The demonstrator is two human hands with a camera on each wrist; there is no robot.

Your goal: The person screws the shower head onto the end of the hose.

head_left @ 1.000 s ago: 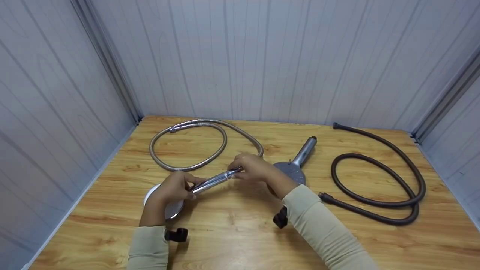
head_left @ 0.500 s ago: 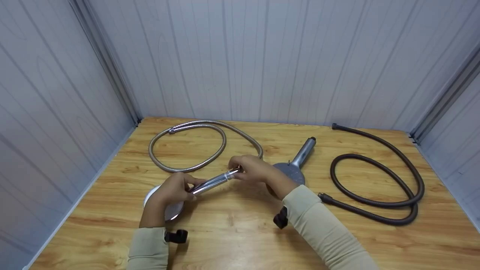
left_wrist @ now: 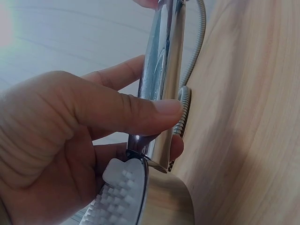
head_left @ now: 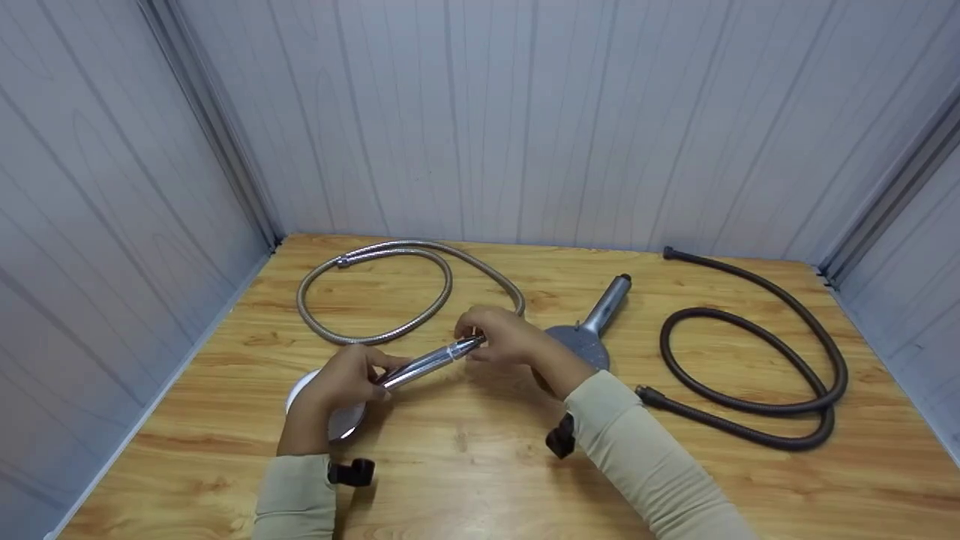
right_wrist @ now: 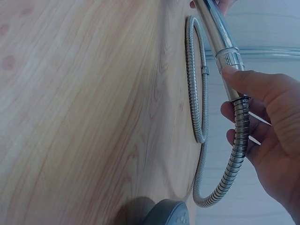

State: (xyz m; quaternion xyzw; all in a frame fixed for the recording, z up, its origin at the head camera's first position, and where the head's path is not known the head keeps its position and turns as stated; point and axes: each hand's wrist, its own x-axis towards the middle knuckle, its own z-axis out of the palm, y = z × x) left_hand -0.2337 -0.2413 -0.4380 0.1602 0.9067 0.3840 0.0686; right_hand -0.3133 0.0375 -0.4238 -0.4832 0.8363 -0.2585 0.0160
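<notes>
My left hand (head_left: 349, 379) grips the chrome handle of a shower head (left_wrist: 161, 70), thumb across the front. Its round white spray face (left_wrist: 119, 187) is below that hand in the left wrist view. At the handle's other end my right hand (head_left: 504, 337) pinches the chrome connector (right_wrist: 232, 79) of a metal shower hose (head_left: 405, 330). In the right wrist view that connector sits flush in line with the handle's end, with the ribbed hose curving down out of it. The rest of the hose lies looped on the table behind both hands.
A second, grey shower head (head_left: 577, 345) lies beside my right wrist, its handle pointing to the back. Farther right a dark shower hose (head_left: 750, 405) lies coiled on the wooden table (head_left: 465, 480). Pale panel walls (head_left: 495, 127) enclose the back and sides.
My right hand's fingers shift slightly around the connector, exposing a little more of it now. The left hand keeps its grip on the handle, and the other things stay put.
</notes>
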